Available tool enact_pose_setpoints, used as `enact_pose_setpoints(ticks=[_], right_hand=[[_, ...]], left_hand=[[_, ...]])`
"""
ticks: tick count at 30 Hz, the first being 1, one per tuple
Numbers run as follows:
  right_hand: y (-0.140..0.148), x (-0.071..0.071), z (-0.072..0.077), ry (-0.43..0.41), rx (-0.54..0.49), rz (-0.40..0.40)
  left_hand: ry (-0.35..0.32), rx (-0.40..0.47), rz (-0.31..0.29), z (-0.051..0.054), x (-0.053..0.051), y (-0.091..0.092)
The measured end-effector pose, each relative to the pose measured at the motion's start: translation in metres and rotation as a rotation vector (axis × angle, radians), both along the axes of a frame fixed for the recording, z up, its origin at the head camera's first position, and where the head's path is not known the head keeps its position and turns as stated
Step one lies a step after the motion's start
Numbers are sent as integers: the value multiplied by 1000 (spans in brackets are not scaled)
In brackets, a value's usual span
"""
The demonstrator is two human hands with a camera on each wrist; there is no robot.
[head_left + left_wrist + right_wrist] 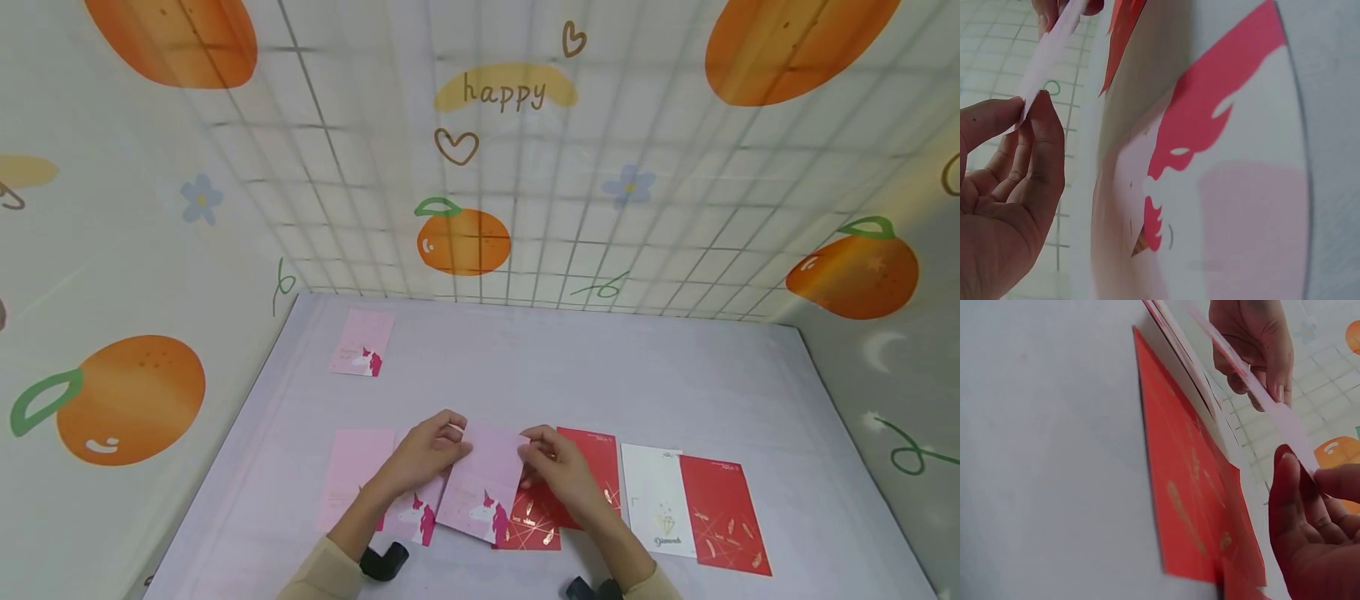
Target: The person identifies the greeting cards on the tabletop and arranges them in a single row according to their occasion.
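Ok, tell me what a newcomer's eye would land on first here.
Probably the large oranges printed on the pale walls around the table. Next would likely come the pink unicorn card, held by its edges between the left hand and right hand near the middle. The red cards to its right also stand out against the pale tabletop.

Left sleeve: was beige
Right sleeve: was beige
Left wrist unit: was black, bent, rounded
Right wrist unit: was black
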State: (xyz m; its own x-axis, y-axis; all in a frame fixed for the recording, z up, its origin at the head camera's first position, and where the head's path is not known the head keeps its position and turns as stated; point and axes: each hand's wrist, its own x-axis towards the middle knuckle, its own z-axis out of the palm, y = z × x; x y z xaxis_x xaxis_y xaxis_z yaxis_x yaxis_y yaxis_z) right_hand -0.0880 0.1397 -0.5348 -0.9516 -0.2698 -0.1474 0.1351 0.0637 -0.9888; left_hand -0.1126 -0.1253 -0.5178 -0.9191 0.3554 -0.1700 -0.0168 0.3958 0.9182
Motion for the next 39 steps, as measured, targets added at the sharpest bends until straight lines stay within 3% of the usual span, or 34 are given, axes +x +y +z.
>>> enact_pose_setpoints(ticks=[5,15,20,39], right_hand=[[0,-2,1,-6,-1,-18],[12,-14,15,5,16,-133],[16,-18,21,-3,34,-172],[16,-16,21,2,32,-183]], left_hand=[[-16,37,1,1,0,1],[-93,119,-31,3,5,4],[-88,130,-49,5,6,5],[-88,133,-64,3,10,3]])
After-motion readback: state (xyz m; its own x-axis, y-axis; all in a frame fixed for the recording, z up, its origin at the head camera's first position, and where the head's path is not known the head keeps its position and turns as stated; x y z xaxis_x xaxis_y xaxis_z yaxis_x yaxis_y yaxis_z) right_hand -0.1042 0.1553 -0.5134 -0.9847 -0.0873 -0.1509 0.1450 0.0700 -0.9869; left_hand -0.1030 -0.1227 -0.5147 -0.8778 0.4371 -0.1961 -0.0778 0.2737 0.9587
